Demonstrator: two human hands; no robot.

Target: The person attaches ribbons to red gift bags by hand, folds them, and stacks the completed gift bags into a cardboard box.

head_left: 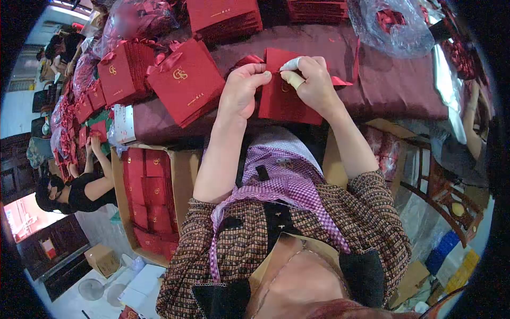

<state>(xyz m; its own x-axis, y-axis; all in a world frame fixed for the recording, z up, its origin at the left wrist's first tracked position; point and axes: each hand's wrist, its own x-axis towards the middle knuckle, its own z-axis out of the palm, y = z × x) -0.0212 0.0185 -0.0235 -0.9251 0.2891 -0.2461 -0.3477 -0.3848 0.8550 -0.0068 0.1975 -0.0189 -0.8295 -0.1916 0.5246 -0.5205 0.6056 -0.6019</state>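
Note:
A red paper gift bag [289, 106] lies flat at the table's near edge, in front of my body. Over its top part, my left hand [244, 87] is closed in a pinch at the left edge, with red ribbon [248, 60] showing just behind the fingers. My right hand [313, 85] pinches at the bag's upper middle, partly covering a gold logo. Pale finger covers wrap its thumb and index finger. A bright ribbon tail [341, 81] sticks out to the right of this hand. The fingertips hide exactly how the ribbon is held.
Stacks of red bags [186, 82] stand to the left, with another stack [224, 18] at the back. Clear plastic wrap [393, 29] lies at the back right of the dark red tablecloth [393, 87]. A carton [183, 181] of bags sits below left. Another person [87, 186] works at far left.

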